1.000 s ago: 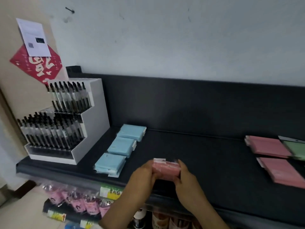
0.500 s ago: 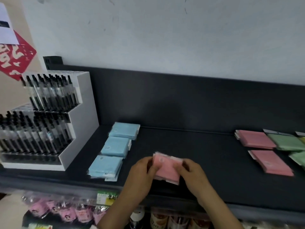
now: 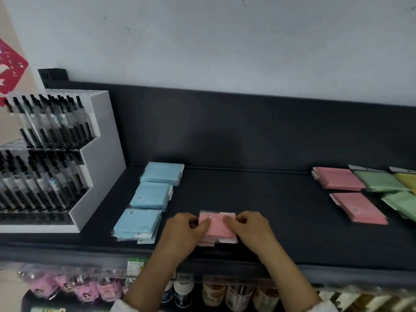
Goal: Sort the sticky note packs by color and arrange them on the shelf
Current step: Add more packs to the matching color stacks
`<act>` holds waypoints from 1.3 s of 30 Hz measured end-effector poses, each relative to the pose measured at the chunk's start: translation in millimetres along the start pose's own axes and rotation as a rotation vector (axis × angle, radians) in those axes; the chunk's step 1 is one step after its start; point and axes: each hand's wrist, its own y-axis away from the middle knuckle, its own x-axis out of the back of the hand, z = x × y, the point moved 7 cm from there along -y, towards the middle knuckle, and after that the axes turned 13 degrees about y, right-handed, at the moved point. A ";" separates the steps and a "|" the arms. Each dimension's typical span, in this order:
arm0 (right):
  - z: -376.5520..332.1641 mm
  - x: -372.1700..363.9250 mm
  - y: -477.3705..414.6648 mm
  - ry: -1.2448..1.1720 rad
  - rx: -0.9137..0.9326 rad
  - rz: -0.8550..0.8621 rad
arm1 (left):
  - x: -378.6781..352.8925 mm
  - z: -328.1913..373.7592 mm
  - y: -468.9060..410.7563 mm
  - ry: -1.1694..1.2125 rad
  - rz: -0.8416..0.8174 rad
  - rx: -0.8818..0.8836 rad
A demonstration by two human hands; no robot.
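Your pink plastic-wrapped sticky note pack (image 3: 218, 226) lies flat near the front edge of the black metal shelf (image 3: 258, 199). More pink layers show beneath it, but their number cannot be told. Your left hand (image 3: 185, 230) grips its left edge and your right hand (image 3: 251, 230) grips its right edge. On both hands the thumb lies on top and the fingers are curled around the side.

From the pack, note the following:

- At 9 to 11 o'clock, just beside your left hand, three stacks of light blue sticky note packs (image 3: 137, 224) run in a line toward the shelf's back wall.
- Beyond the blue line, at 9 to 10 o'clock, stands a white stepped display rack of black pens (image 3: 99, 154), touching no pack.
- At 2 to 3 o'clock, well apart across bare shelf, lie two stacks of pink sticky note packs (image 3: 337, 177).
- To the right of these lie green sticky note packs (image 3: 378, 181), the rear one overlapping the rear pink stack, and a yellow pack (image 3: 408, 180) at the frame's edge.
- At 6 o'clock, below the shelf's front lip, a row of bottles (image 3: 216, 293) stands on a lower level.

Nothing lies between the held pack and either group.
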 end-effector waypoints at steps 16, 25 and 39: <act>-2.8 -1.4 -1.7 -0.024 0.108 -0.048 | 1.2 2.9 5.4 0.027 -0.009 0.010; 38.7 35.3 2.1 -0.242 0.116 -0.048 | 0.8 54.3 29.3 -0.052 0.377 -0.273; 214.2 220.7 -23.6 0.319 -0.163 0.526 | -203.3 168.9 19.3 -0.281 -0.021 -0.580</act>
